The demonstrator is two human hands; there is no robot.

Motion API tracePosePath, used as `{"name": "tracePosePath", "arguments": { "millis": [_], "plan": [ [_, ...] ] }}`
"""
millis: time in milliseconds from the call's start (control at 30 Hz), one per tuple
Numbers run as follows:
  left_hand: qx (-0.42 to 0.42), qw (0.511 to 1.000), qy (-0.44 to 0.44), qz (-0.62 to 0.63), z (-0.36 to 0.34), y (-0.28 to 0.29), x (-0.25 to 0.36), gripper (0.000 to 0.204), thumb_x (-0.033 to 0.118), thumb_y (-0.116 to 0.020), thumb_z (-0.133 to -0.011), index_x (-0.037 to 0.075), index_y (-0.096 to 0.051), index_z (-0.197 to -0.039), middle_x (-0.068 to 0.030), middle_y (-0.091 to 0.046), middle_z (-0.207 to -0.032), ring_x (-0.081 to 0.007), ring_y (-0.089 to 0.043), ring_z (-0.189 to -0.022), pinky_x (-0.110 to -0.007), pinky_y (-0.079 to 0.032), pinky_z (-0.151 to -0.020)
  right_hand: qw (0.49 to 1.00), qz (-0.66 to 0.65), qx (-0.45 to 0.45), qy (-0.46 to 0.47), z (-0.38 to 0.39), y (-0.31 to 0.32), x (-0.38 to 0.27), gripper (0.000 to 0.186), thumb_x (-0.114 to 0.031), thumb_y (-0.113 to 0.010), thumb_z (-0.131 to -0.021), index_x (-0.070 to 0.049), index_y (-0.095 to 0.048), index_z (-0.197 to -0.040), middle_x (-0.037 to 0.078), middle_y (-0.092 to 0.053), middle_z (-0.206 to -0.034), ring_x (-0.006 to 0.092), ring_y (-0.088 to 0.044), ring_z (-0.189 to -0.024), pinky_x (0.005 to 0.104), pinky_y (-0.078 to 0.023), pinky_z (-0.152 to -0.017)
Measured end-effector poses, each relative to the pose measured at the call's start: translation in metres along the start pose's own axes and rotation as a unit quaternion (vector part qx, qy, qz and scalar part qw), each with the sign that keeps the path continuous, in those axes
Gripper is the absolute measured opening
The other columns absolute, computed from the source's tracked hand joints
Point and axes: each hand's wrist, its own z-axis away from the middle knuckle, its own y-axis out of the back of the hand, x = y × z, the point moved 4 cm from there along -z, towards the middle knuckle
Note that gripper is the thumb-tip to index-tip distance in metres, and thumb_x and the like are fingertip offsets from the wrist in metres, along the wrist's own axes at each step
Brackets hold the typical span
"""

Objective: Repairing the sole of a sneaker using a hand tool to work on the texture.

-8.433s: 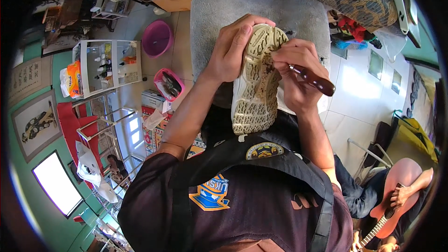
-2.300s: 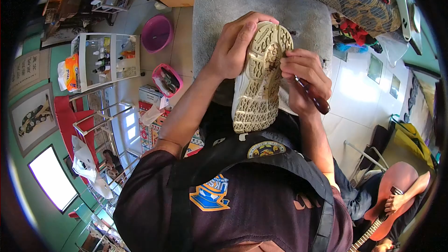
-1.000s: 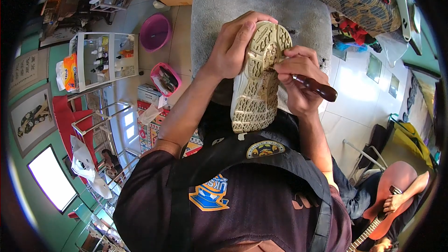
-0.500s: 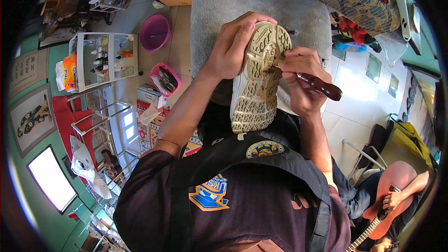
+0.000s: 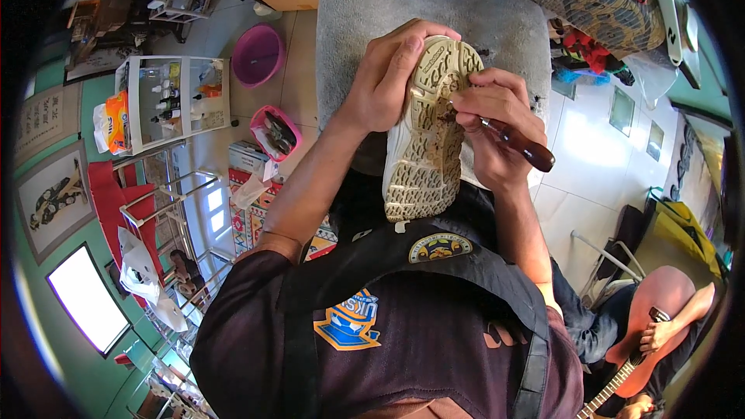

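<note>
A pale, worn shoe (image 5: 425, 157) is held sole-up above my lap, its patterned tread facing me. My left hand (image 5: 390, 76) is closed around its far left side, thumb over the edge. In my right hand (image 5: 503, 120) is an awl (image 5: 530, 149) with a glossy dark brown handle. The handle points away to the lower right. My right fingers pinch near the awl's working end, against the middle of the tread; the tip itself is hardly visible. Dark marks show in the sole's grooves there.
A grey cloth-covered cushion (image 5: 361, 12) lies beyond the shoe. Left on the floor are a purple basin (image 5: 258, 55), a pink tub (image 5: 275, 133) with dark items, and a white shelf (image 5: 180, 136) of bottles. At lower right another person holds a guitar (image 5: 658, 295).
My right hand and the awl have shifted slightly left, further over the sole's middle. The handle has tilted a little lower. My left hand and the shoe stay put.
</note>
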Motion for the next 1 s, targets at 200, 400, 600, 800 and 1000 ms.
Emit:
{"name": "tracePosePath", "arguments": {
  "millis": [200,400,600,800,1000],
  "plan": [
    [0.005,1.0,-0.004,-0.007,0.0,0.0,0.001,0.062,0.039,-0.025,-0.116,-0.007,-0.064,-0.13,-0.0161,-0.075,-0.109,-0.0196,-0.072,-0.099,-0.032,-0.056,-0.09,1.0,-0.001,-0.014,0.0,-0.001,-0.003,-0.001,0.015,-0.002,-0.084,-0.081,-0.005,-0.08,-0.095,0.003,-0.08,-0.095,0.03,-0.071,-0.102,0.0408,-0.054,-0.096],
    [-0.001,1.0,-0.002,-0.005,-0.001,0.001,0.002,0.063,0.04,-0.025,-0.116,-0.007,-0.064,-0.13,-0.0163,-0.075,-0.109,-0.0197,-0.072,-0.098,-0.032,-0.056,-0.09,1.0,-0.002,-0.015,0.003,-0.001,-0.003,0.001,0.017,-0.002,-0.084,-0.081,-0.005,-0.079,-0.096,0.003,-0.08,-0.096,0.0299,-0.071,-0.103,0.041,-0.055,-0.096],
    [0.0,1.0,0.005,0.002,0.0,0.001,0.001,0.064,0.042,-0.026,-0.115,-0.008,-0.063,-0.131,-0.016,-0.075,-0.109,-0.0194,-0.072,-0.1,-0.032,-0.056,-0.09,1.0,-0.01,-0.007,0.01,0.0,-0.001,0.005,0.015,-0.001,-0.082,-0.083,-0.003,-0.078,-0.097,0.005,-0.08,-0.097,0.031,-0.071,-0.103,0.0419,-0.054,-0.097],
    [-0.01,1.0,-0.019,0.01,0.0,0.001,0.005,0.066,0.043,-0.025,-0.115,-0.008,-0.062,-0.134,-0.0163,-0.075,-0.11,-0.0197,-0.073,-0.101,-0.033,-0.057,-0.09,0.987,-0.098,0.128,-0.015,-0.005,0.012,0.019,0.012,-0.007,-0.078,-0.097,0.002,-0.075,-0.104,0.012,-0.078,-0.101,0.03,-0.07,-0.105,0.0416,-0.053,-0.099],
    [-0.017,0.999,-0.027,0.004,-0.001,0.002,0.01,0.069,0.047,-0.026,-0.114,-0.008,-0.062,-0.134,-0.017,-0.074,-0.111,-0.02,-0.073,-0.099,-0.033,-0.057,-0.088,0.993,-0.085,0.079,0.014,-0.017,0.016,0.014,0.011,-0.003,-0.079,-0.094,0.004,-0.075,-0.101,0.013,-0.077,-0.099,0.0314,-0.071,-0.104,0.0407,-0.055,-0.092]
  ]
}}
